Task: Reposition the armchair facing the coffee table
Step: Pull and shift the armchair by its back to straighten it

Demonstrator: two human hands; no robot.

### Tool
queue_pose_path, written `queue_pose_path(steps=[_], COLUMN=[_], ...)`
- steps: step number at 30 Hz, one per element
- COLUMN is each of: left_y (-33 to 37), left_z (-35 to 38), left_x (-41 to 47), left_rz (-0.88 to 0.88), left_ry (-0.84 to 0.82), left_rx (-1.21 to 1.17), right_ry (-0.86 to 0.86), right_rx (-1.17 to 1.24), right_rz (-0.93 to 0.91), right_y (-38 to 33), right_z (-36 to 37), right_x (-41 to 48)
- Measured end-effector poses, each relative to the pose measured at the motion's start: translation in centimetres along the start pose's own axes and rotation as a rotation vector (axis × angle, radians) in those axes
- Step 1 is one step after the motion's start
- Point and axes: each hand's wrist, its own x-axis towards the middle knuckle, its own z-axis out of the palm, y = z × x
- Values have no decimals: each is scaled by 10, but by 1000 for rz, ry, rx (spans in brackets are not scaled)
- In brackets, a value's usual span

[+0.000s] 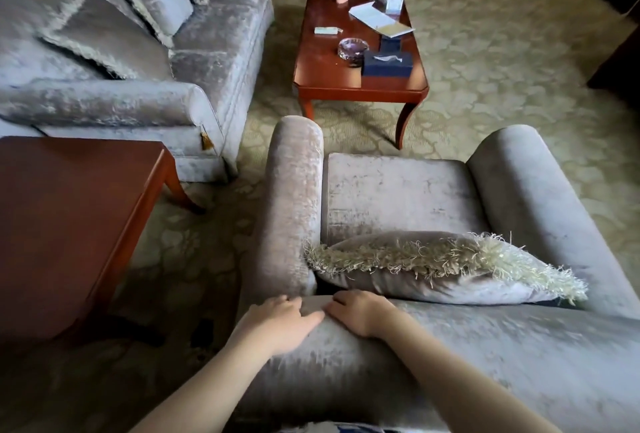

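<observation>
A grey velvet armchair [398, 197] fills the lower middle, seen from behind its backrest, its seat open toward the red-brown coffee table [325, 76] a short way beyond on the carpet. A fringed cushion [433, 273] lies on the seat against the backrest. My left hand [277, 321] grips the left end of the backrest top, fingers curled over it. Beside it, almost touching, my right hand [360, 311] presses on the same top edge with fingers bent over.
A grey sofa [207, 51] with two fringed cushions stands at the left, close to the armchair's left arm. A wooden side table [69, 218] sits at lower left. On the coffee table lie a tissue box [387, 63], a glass ashtray [352, 48] and papers. Patterned carpet [502, 69] spreads to the right.
</observation>
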Motion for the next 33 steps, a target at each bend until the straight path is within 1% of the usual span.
queue_pose_path(steps=[2,8,11,16,20,22,24,26,28,30,33], left_y=[0,-13,-21,-20,-20,-17,-11,0,19,49,112], left_z=[-5,-38,-33,-26,-31,-33,-35,-35,-34,-29,-17], left_x=[0,7,3,-8,-6,-4,-3,-2,-2,-2,-5], left_rz=[44,-43,-2,40,41,42,6,-55,-82,-50,55], left_ry=[8,50,51,62,54,43,48,83,118,133,134], left_rx=[3,-59,-6,59,8,2,-20,-10,30,12,57], right_ry=[8,-3,5,150,224,238,255,294,337,359,354], right_rx=[7,17,16,70,162,166,145,135,146,146,121], right_rz=[-13,-25,-20,43,74,57,50,107,202,274,298], right_y=[1,-18,-27,-21,-15,-1,25,61,100,133,168], right_z=[-2,-27,-20,-11,-13,-17,-22,-27,-30,-32,-36], right_x=[1,14,15,1,-13,-28,-49,-72,-94,-108,-121])
